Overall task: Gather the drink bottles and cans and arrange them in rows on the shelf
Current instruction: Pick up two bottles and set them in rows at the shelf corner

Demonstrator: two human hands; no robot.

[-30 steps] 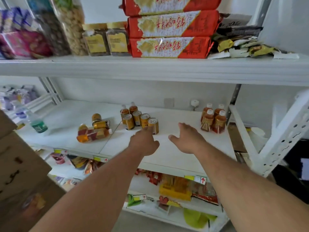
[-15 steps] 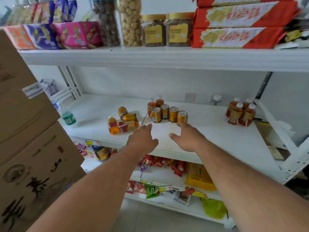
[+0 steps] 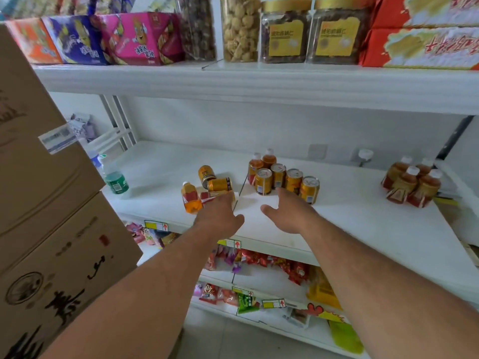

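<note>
On the white middle shelf [image 3: 350,229] several gold cans [image 3: 286,181] stand in a row, with two tea bottles [image 3: 261,161] behind them. To their left lie two toppled gold cans [image 3: 217,183] and an orange bottle [image 3: 191,198] on its side. Another cluster of tea bottles [image 3: 412,181] stands at the right. My left hand [image 3: 220,216] reaches over the shelf front, fingers at the fallen items, holding nothing. My right hand [image 3: 287,212] is spread just in front of the can row, empty.
Stacked cardboard boxes [image 3: 46,203] fill the left side. A green-labelled water bottle [image 3: 115,181] lies at the shelf's left end. Snack boxes and jars [image 3: 285,32] line the upper shelf. Snack packets [image 3: 259,260] fill the lower shelves.
The view has swung left and closer to the shelf, bringing the cardboard boxes in. Both hands have moved forward toward the cans, still empty.
</note>
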